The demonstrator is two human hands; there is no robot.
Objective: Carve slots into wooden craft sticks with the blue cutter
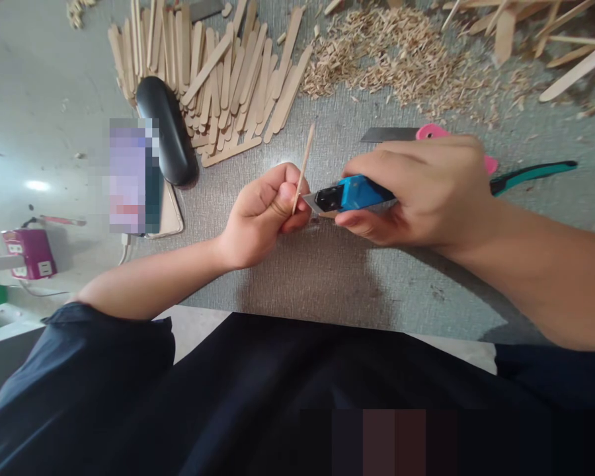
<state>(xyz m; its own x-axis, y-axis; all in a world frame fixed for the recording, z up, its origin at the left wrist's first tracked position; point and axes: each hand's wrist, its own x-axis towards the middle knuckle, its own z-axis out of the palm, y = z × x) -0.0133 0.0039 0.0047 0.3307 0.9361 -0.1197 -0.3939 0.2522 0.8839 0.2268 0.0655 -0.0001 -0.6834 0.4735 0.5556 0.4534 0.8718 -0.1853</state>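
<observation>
My left hand (262, 215) is closed in a fist around the lower end of a thin wooden stick (305, 162), which points up and away from me. My right hand (421, 188) grips a blue utility knife (354, 194). Its short blade touches the stick just above my left thumb. Both hands hover over a grey mat (327, 277) in the middle of the view.
A pile of flat wooden sticks (218, 73) lies at the back left, next to a black case (167, 132) and a phone (171, 211). Wood shavings (396, 56) cover the back centre. Teal-handled pliers (530, 174), a pink tool (431, 132) and more sticks (570, 73) lie right.
</observation>
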